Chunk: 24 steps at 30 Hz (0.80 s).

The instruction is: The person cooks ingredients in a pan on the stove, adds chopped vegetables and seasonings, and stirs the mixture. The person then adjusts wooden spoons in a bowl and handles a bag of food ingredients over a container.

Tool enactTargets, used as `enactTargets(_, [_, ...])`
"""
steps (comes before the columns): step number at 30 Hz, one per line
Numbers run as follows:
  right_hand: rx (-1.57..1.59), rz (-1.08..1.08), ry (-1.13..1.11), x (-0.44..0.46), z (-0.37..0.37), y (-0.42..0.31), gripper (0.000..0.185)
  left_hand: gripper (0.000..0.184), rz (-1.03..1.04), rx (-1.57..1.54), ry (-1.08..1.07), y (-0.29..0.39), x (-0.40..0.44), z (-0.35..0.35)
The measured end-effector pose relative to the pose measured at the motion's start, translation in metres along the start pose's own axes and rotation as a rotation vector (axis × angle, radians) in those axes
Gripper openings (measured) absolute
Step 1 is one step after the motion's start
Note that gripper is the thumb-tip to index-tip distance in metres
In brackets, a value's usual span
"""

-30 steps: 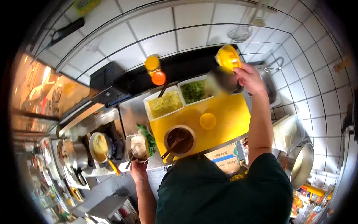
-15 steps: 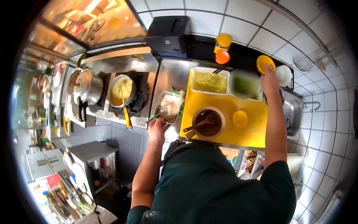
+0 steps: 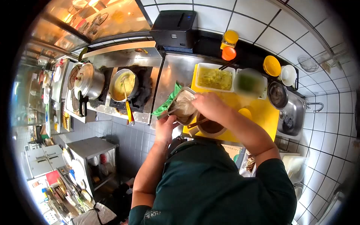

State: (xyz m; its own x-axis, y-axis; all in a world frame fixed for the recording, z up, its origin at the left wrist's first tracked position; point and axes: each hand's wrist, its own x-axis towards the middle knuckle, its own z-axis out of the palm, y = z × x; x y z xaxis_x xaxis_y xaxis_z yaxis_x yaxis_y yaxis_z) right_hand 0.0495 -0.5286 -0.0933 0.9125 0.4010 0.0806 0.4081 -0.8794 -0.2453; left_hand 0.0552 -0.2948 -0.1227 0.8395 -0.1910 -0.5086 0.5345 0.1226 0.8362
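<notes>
My left hand (image 3: 165, 129) is closed on the near left edge of a rectangular metal container (image 3: 183, 120), tilted at the yellow board's left end. A crumpled, whitish clear plastic bag (image 3: 183, 101) lies inside it. My right hand (image 3: 212, 107) reaches over the container, its fingers closed on the bag's right side. Beside the left hand shows part of a utensil handle (image 3: 162, 116). Under and left of the container is a green plastic piece (image 3: 169, 103). A brown pot (image 3: 212, 129) with a wooden ladle (image 3: 197, 123) stands close below my right forearm.
The yellow board (image 3: 262, 122) holds a white tub of chopped greens (image 3: 215, 77) and a blurred green-filled container (image 3: 249, 83). Behind are a yellow bowl (image 3: 272, 65) and an orange lid (image 3: 228, 53). Left, a pan (image 3: 123, 86) sits on the stove; a sink (image 3: 294, 116) is right.
My right hand has let go of the yellow bowl at the back right and moved left to the plastic bag. My left hand has moved right with the metal container, now tilted.
</notes>
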Motion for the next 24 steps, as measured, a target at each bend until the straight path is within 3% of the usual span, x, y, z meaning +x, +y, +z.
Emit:
enactTargets(2, [-0.001,-0.029,-0.028,0.003,0.007,0.011,0.010,0.036,-0.036,0.000,-0.015,-0.005,0.004,-0.007])
enactTargets(3, [0.144,-0.039,0.070,0.006,0.002,0.013,0.009,0.036,-0.052,-0.008,-0.009,-0.005,0.004,-0.010])
enactTargets(7, [0.498,0.190,0.225,0.012,-0.015,0.017,0.012,0.034,-0.082,-0.027,-0.033,-0.009,0.008,-0.020])
enactTargets(11, [0.771,0.372,-0.142,0.009,-0.045,0.012,0.017,0.032,-0.033,-0.039,-0.023,-0.011,0.008,-0.021])
enactTargets(14, [0.453,0.282,0.003,0.003,-0.047,0.006,0.020,0.031,-0.042,0.008,-0.009,-0.011,0.007,-0.022])
enactTargets(17, [0.206,0.061,0.153,0.004,-0.037,0.005,0.024,0.030,-0.044,0.043,-0.019,-0.009,0.007,-0.020])
enactTargets(20, [0.081,-0.002,-0.068,0.008,-0.026,0.004,0.039,0.031,-0.035,0.050,-0.040,-0.013,0.011,-0.021])
enactTargets(24, [0.012,-0.056,-0.114,0.009,-0.011,0.000,0.023,0.032,-0.035,0.033,-0.040,-0.008,0.006,-0.016])
